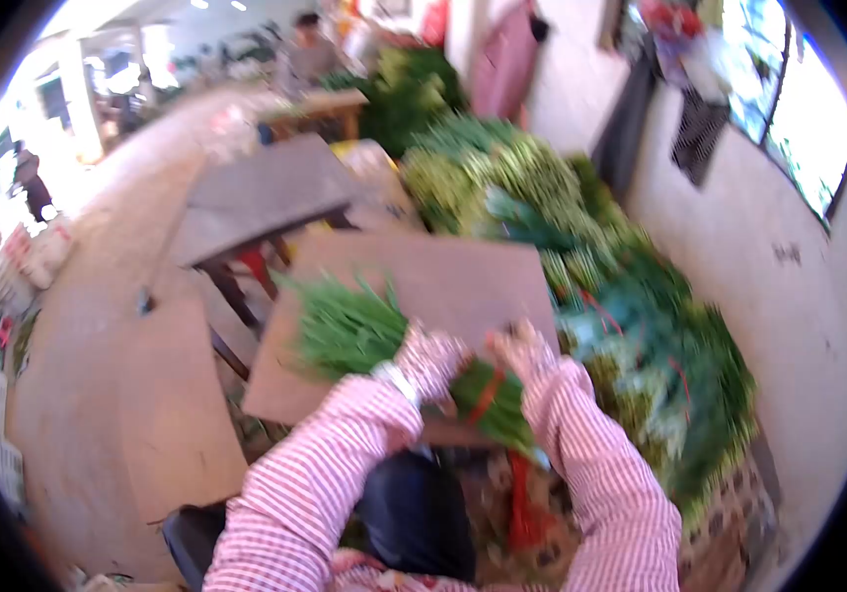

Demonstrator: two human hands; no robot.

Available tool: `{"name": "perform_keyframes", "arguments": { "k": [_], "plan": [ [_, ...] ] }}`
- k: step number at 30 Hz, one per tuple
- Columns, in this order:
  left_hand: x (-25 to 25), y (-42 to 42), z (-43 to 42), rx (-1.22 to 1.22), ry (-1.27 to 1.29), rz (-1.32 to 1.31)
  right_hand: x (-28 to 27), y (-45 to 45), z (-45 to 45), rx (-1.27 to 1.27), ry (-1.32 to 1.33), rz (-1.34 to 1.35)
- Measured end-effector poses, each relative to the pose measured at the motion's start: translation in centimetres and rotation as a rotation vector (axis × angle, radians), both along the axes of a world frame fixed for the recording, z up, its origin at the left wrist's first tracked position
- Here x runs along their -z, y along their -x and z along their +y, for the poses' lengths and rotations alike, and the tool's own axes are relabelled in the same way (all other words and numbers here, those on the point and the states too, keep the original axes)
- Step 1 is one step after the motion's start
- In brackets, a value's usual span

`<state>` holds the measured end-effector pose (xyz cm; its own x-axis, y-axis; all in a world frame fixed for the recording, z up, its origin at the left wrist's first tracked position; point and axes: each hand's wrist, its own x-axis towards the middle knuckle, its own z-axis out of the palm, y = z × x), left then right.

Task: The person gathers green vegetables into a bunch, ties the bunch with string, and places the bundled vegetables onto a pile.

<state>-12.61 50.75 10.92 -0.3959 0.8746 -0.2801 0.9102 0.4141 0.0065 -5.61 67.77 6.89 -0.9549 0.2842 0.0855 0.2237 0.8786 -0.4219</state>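
A bundle of long green leafy stalks (349,326) lies across the brown board (443,276) in front of me, its leafy end to the left. My left hand (430,361) is wrapped round the middle of the bundle. A red band (487,395) circles the stalks to the right of that hand. Just above the banded part is my right hand (522,350), its fingers bent together and blurred; what they hold, if anything, is too small to make out. Both sleeves are red-and-white checked.
Large heaps of green stalks (641,326) line the wall at the right, some with red bands. A dark table (261,192) stands beyond the board. Red strands (525,503) hang below the board. A person (307,57) is at the far back.
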Motion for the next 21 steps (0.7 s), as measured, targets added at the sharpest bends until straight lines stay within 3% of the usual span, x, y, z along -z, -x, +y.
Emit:
{"name": "perform_keyframes", "arguments": {
  "k": [1,2,3,4,5,7,9,12,14,15,17,18,21],
  "plan": [
    [0.6,0.1,-0.3,0.026,-0.034,0.054,-0.5,0.9,-0.3,0.097,0.292,-0.057],
    [2.0,0.1,-0.9,0.042,-0.171,0.141,-0.3,0.3,0.0,-0.071,0.486,-0.023],
    [3.3,-0.4,-1.5,0.073,-0.298,0.215,0.2,-0.2,0.1,-0.142,0.450,-0.073],
    [3.6,-1.3,-2.1,0.039,-0.472,0.319,-1.1,-0.5,-0.8,-0.154,0.185,-0.285],
    [4.0,-2.4,-2.6,0.010,-0.641,0.415,-1.2,-0.5,-1.7,-0.110,0.102,-0.460],
    [7.5,-4.5,-3.3,-0.003,-0.856,0.319,-1.4,0.3,-1.5,-0.158,0.139,-0.577],
    [5.6,-9.9,-5.1,-0.318,-0.913,-0.550,-3.3,0.2,-2.5,-0.157,0.180,-0.672],
    [10.0,-13.1,-4.4,-0.207,-0.543,-0.467,-1.9,0.5,-2.4,-0.152,0.172,-0.665],
    [8.0,-14.2,-3.5,-1.282,-0.824,-1.760,0.0,-0.6,-3.0,-0.070,0.178,-0.676],
    [9.3,-14.3,-3.3,-1.272,-0.833,-1.769,4.9,-1.2,-1.2,-0.196,0.479,-0.574],
    [13.3,-14.3,-2.6,-1.086,-1.180,-2.005,5.6,-4.5,-3.3,-0.040,0.711,-0.373],
    [11.8,-14.9,-3.5,-1.012,-1.245,-2.040,5.4,-6.4,-4.6,0.021,0.813,-0.249],
    [11.5,-16.7,-5.4,-0.774,-1.244,-2.154,4.5,-10.6,-6.9,0.055,0.801,-0.108]
  ]
}}
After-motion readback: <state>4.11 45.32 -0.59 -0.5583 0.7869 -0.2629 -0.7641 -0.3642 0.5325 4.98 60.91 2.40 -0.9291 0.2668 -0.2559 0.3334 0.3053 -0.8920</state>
